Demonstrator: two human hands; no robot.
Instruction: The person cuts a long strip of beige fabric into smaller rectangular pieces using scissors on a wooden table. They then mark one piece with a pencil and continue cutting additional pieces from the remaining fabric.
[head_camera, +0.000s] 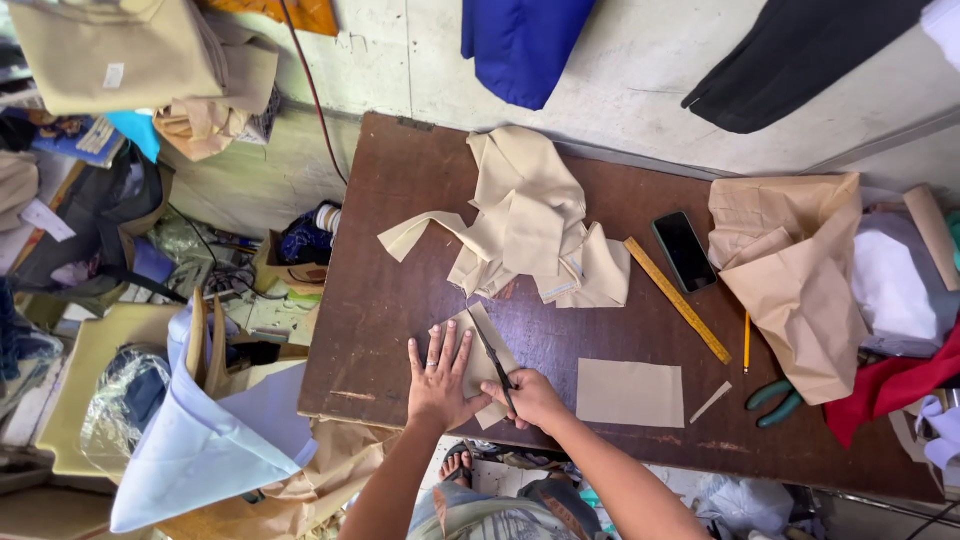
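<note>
On the bench (400, 300) there were two hands (437, 380), one pair of scissors (492, 360), one small beige piece (478, 345) under them, one flat beige rectangle (630, 393), one heap of beige scraps (525, 225), one yellow ruler (677, 298), one phone (684, 251), one pencil (746, 341), one pair of green-handled pliers (775, 402) and one narrow beige strip (710, 402)

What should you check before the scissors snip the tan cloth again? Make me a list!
1. Left hand flat on the tan cloth piece, pinning it: ok.
2. Left fingers apart from the scissors blades: ok, though close.
3. Right hand gripping the scissor handles: ok.
4. Cloth lying fully on the brown table: not ok, its near corner hangs over the edge.
5. Cutting line marked on the cloth: cannot tell.
</note>
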